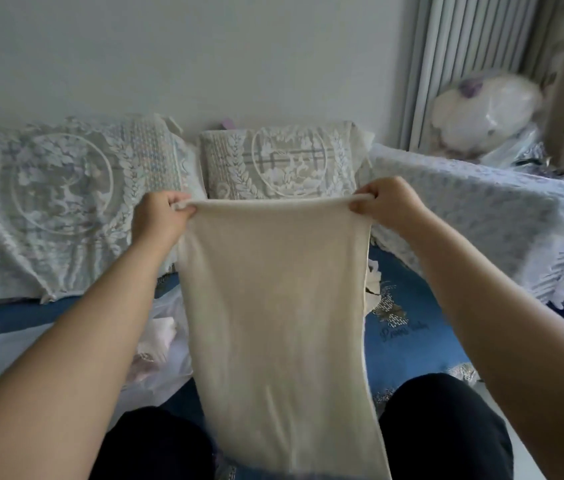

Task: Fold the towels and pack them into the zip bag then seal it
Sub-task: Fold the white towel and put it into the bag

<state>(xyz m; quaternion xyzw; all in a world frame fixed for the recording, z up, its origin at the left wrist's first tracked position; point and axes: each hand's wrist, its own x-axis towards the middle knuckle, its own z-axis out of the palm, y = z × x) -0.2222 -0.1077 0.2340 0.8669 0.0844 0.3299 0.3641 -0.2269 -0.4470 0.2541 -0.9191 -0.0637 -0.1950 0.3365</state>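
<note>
Left hand (pixel 161 216) and right hand (pixel 386 202) each pinched a top corner of the cream towel (pixel 273 306), held taut above the bed (pixel 412 341). Towel hung lengthwise down between the person's knees. Translucent zip bag (pixel 166 341) lay on the bed, just left of the towel, with pale cloth inside.

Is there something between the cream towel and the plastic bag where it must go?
Nothing visible blocks the way. Left hand and right hand pinch the towel by its top corners, and it hangs over the lap. The plastic bag lies just left of it on the blue bed cover, partly hidden behind the left forearm.
</note>
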